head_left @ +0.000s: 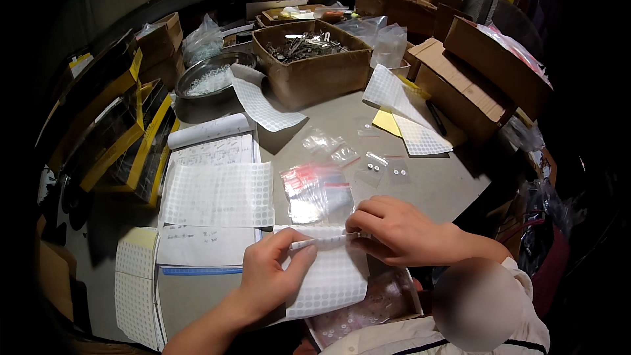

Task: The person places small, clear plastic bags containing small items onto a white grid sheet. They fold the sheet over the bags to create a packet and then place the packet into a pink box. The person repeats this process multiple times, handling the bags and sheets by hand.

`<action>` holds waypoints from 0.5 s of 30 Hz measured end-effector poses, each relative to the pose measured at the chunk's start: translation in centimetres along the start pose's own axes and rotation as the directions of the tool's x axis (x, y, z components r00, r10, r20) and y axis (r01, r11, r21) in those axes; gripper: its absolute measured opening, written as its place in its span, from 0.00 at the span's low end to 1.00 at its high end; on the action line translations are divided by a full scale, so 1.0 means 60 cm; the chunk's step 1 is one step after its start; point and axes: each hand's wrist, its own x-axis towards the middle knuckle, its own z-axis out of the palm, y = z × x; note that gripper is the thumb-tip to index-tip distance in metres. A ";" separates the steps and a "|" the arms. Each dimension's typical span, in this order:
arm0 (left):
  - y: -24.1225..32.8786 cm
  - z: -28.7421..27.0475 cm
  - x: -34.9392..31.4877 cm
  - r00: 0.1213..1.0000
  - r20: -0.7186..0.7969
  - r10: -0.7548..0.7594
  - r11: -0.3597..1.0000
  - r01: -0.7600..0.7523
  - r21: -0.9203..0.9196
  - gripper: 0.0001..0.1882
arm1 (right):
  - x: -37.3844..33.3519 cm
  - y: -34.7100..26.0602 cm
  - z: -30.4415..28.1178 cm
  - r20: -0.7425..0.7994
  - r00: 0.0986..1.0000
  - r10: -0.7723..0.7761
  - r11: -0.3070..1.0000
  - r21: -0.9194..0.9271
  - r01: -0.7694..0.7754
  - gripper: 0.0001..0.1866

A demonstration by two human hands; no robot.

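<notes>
Near the table's front edge I hold a white sheet of round stickers [328, 287], its upper edge bent over. My left hand [273, 279] pinches that folded edge between thumb and fingers. At the edge's other end, my right hand [397, 233] has its fingers closed on the sheet; its fingertips are partly hidden. Just beyond lies a pile of clear zip bags [315, 190] with red strips. Small zip bags [374, 165] with tiny round white parts rest to its right. Another dotted sticker sheet [217, 194] covers handwritten papers [204, 246] on the left.
A cardboard box of metal pieces [312, 59] stands at the back, beside a metal bowl [217, 79] of small clear pieces. More sticker sheets [420, 125] lie at the right. Black-and-yellow boxes [131, 138] line the left; a tray of small bags [368, 309] sits below the table edge.
</notes>
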 end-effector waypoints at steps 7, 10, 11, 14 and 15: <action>0.013 -0.002 0.006 0.997 0.022 -0.075 0.992 0.076 -0.096 0.07 | -0.032 -0.006 0.017 -0.036 0.999 0.018 0.969 -0.246 -0.026 0.17; 0.007 0.000 0.007 0.993 0.023 -0.115 0.977 0.118 -0.175 0.07 | -0.037 -0.007 0.020 -0.060 0.996 -0.069 0.944 -0.326 0.045 0.14; 0.003 -0.001 0.007 0.991 0.025 -0.132 0.971 0.134 -0.197 0.07 | -0.037 -0.006 0.021 -0.067 0.993 -0.099 0.938 -0.341 0.071 0.13; -0.014 -0.008 0.005 0.988 0.026 -0.152 0.971 0.154 -0.182 0.07 | -0.002 0.042 -0.023 -0.179 0.980 -0.083 0.993 -0.095 0.067 0.10; -0.011 -0.007 0.006 0.988 0.031 -0.151 0.973 0.154 -0.169 0.07 | 0.009 0.080 -0.029 -0.254 0.966 0.048 0.998 -0.014 -0.053 0.08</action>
